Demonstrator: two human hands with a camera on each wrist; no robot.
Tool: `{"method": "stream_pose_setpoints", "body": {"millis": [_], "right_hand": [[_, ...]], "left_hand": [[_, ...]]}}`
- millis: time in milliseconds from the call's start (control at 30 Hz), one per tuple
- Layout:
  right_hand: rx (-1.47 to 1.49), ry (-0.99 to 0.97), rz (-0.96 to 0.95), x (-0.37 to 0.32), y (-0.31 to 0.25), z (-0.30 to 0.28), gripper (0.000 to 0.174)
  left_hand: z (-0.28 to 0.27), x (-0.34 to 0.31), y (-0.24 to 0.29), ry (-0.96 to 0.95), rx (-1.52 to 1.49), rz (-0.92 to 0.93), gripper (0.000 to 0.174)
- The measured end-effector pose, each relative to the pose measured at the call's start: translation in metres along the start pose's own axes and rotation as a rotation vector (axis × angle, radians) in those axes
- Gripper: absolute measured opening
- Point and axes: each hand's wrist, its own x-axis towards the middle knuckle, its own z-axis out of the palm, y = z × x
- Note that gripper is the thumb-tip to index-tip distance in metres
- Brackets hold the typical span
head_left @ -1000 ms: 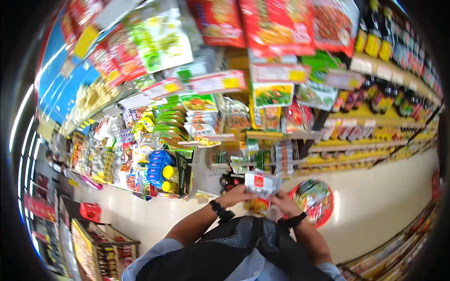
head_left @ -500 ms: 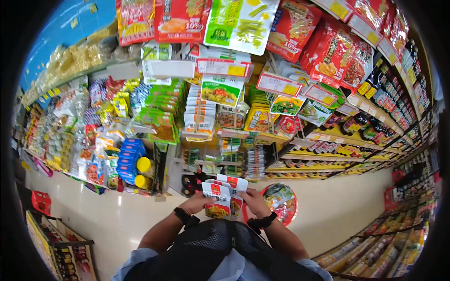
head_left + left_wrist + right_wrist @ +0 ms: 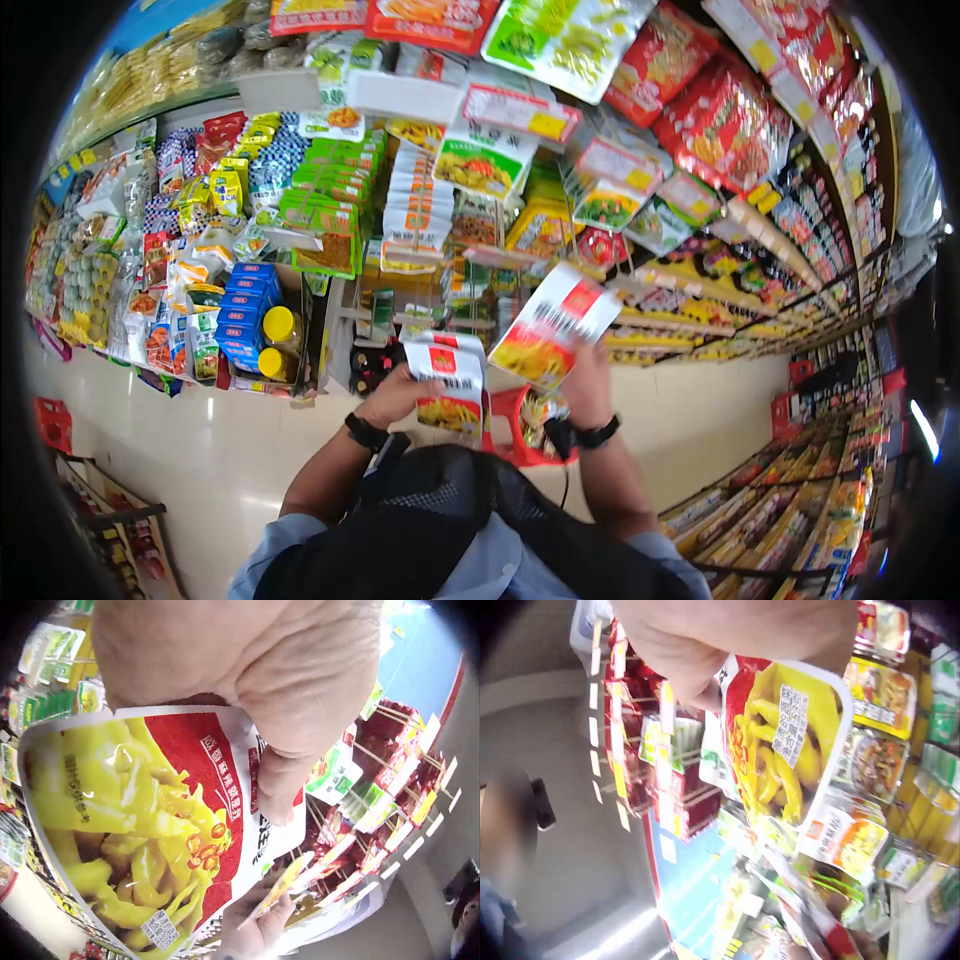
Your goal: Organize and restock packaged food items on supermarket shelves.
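My left hand (image 3: 392,398) grips white, red and yellow food packets (image 3: 447,412), one overlapping another, with its thumb across the front. Yellow pickled vegetables with red chilli rings are printed on the front packet (image 3: 142,817) in the left wrist view. A matching pickle packet (image 3: 553,330) is in my right hand (image 3: 590,385), tilted and raised higher than the left one. The right wrist view shows this packet (image 3: 780,742) pinched along its edge, the fingers partly hidden behind it. A gap separates the two hands' packets.
Ahead is a shelf rack with hanging green packets (image 3: 325,215), white packets (image 3: 415,210) and red packets (image 3: 720,120). Blue boxes (image 3: 245,315) and yellow-lidded jars (image 3: 281,325) stand at left. A red basket (image 3: 507,420) holding goods is on the floor below my hands.
The packets, first held together between both hands, fanned apart. My right hand has since lifted one up and to the right, while the left keeps the others. The head view has shifted too.
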Motion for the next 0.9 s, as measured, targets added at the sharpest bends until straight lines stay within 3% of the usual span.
{"method": "stream_pose_setpoints", "body": {"millis": [100,533,900], "right_hand": [[0.231,0.049,0.022,0.014,-0.040,0.006,0.018],[0.272,-0.040,-0.045,0.017,-0.050,0.013,0.023],[0.303,0.047,-0.016,0.017,-0.056,-0.005,0.025]], "left_hand": [[-0.007,-0.005,0.004,0.033,-0.160,0.020,0.035],[-0.023,-0.032,0.014,0.196,-0.074,-0.012,0.032],[-0.021,-0.010,0.008,0.180,0.028,-0.070,0.032]]}}
